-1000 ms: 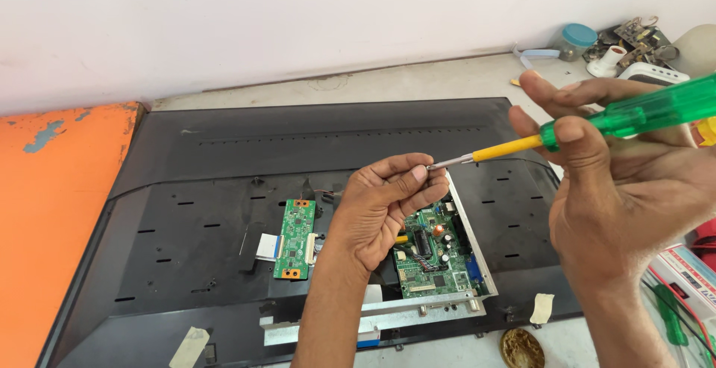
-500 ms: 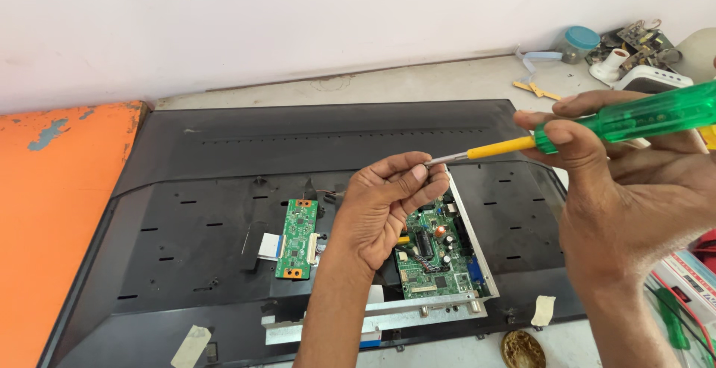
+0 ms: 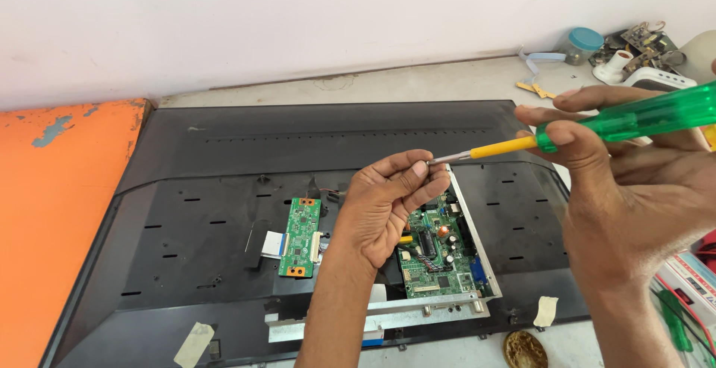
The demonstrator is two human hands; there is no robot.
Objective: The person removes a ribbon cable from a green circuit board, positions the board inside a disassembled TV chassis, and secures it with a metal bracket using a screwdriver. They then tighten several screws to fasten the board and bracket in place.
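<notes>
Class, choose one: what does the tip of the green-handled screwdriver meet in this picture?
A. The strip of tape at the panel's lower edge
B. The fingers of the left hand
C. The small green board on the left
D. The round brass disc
B: the screwdriver, held in the right hand, ends its tip at the pinched fingers of the left hand, above the large board.

Two green circuit boards (image 3: 300, 236) (image 3: 436, 252), one screwdriver (image 3: 597, 126), perhaps two tape scraps (image 3: 195, 342) (image 3: 546, 310).

An electronics repair workshop: an opened flat-panel television (image 3: 335, 144) lies face down with green circuit boards (image 3: 436, 256) exposed, loose parts and scrap components (image 3: 641, 43) heaped against the wall.
</notes>
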